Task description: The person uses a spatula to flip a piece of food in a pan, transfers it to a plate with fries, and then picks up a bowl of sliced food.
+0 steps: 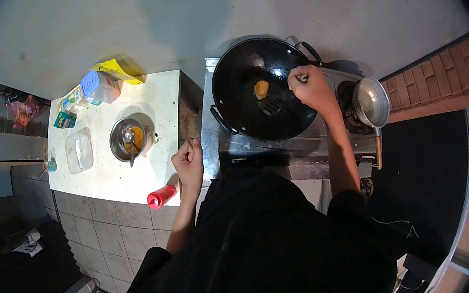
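Observation:
My right hand (310, 85) grips the handle of a slotted spatula (272, 105), whose blade lies in a black wok (238, 81) on the stove. A yellow-orange piece of food (262, 88) sits in the wok just above the blade. My left hand (189, 162) is closed in a loose fist and rests on the edge of the white counter (159, 97), between a red bottle (161, 196) and the stove. It holds nothing that I can see.
On the counter stand a steel bowl (121, 151) with orange mixture and a spoon, a clear plastic container (79, 150), a blue-lidded tub (98, 86) and packets. A small steel pan (372, 103) with a wooden handle sits on the right burner. A brick ledge (437, 83) lies to the right.

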